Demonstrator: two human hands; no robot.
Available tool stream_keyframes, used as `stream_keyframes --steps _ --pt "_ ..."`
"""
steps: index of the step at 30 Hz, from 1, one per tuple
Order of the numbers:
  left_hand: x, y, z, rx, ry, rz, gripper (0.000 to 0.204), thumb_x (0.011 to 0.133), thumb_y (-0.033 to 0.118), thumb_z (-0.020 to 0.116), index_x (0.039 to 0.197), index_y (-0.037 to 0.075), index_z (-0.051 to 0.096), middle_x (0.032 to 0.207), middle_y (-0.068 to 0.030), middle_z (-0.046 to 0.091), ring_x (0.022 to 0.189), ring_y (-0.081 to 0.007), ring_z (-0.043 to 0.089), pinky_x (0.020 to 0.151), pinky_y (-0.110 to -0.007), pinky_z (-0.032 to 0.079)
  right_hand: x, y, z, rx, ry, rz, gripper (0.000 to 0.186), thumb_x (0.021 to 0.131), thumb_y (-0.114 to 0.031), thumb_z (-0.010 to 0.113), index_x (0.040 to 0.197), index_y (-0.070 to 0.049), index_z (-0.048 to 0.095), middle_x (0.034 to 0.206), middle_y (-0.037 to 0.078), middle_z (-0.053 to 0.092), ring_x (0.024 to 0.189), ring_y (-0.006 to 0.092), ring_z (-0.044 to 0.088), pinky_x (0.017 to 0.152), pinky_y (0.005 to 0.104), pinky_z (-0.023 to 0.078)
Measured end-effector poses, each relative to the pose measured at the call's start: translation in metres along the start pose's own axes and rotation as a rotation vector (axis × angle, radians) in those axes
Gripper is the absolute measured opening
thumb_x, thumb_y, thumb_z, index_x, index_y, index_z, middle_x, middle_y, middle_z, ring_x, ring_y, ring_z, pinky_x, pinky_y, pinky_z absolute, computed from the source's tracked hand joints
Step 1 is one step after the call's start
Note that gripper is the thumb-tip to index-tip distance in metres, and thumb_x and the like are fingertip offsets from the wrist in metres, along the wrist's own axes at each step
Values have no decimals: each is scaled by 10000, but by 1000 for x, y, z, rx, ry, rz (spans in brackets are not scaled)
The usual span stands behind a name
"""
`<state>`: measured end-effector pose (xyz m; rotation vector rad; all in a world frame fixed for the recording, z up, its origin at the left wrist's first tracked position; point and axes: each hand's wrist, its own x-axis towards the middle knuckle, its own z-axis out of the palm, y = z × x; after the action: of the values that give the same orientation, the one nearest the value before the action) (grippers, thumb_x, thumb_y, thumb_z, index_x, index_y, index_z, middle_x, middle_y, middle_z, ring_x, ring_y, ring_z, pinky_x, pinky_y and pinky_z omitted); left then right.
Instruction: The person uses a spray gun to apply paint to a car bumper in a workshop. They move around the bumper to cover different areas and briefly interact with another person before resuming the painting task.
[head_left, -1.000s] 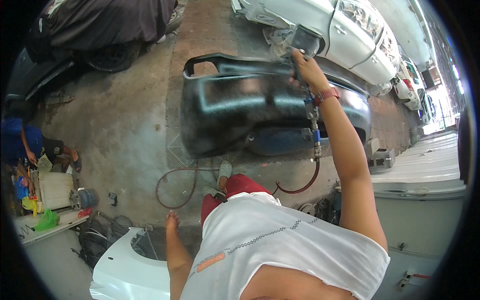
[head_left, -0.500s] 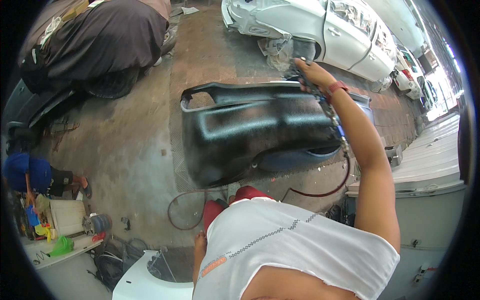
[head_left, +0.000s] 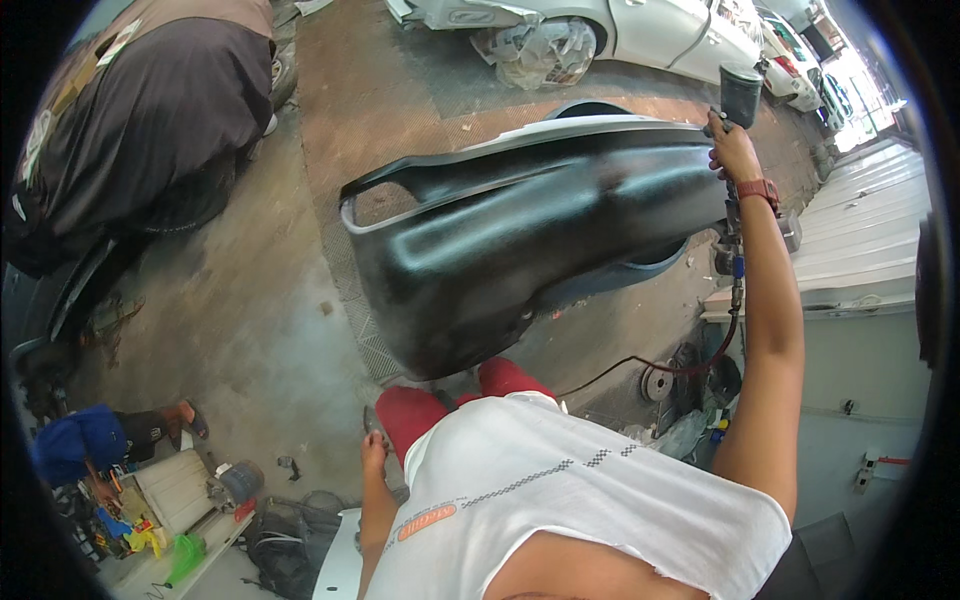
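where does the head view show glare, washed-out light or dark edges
Head view: pale glare streaks the glossy black curved bumper; head view, upper right: a bright white patch looks washed out; head view, edges: a dark fisheye rim swallows the corners.

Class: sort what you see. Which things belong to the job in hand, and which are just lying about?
Apparently in use:
- spray gun, in the right hand
- dark red hose
- black bumper

Apparently just about:
- draped vehicle
- white panel
- green plastic item
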<state>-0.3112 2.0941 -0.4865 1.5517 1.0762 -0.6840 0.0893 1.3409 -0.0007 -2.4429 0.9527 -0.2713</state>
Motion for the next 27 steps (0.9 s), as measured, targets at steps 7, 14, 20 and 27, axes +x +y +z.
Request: stream_keyframes --steps 7,14,20,27 --pt "95 66 -95 142 -176 20 487 1084 426 572 1409 64 579 1313 -86 675 1072 -207 673 833 -341 525 -178 -107 94 279 -134 -136 495 1071 -517 574 1029 -34 676 624 31 570 474 150 605 410 307 450" --pt "164 116 -241 310 -117 44 500 1103 387 559 1451 29 567 1270 -111 688 1076 -229 676 898 -359 524 -335 -235 224 217 -246 -82 552 1059 -505 605 1178 29 682 677 135 646 545 207 633 544 398 510" --pt "177 157 -337 348 -26 -5 513 1121 374 522 1499 27 526 1388 -129 651 1167 -258 669 997 -387 516 -424 -285 331 180 -74 -367 493 1042 -444 615 1153 27 709 883 333 702 918 526 686 804 563 551" --pt "188 148 -335 345 -84 9 521 1105 390 537 1496 46 531 1355 -116 676 1113 -230 677 953 -372 534 -465 -290 409 367 -284 -294 498 1035 -452 619 1219 2 716 976 322 724 990 512 692 873 534 563"
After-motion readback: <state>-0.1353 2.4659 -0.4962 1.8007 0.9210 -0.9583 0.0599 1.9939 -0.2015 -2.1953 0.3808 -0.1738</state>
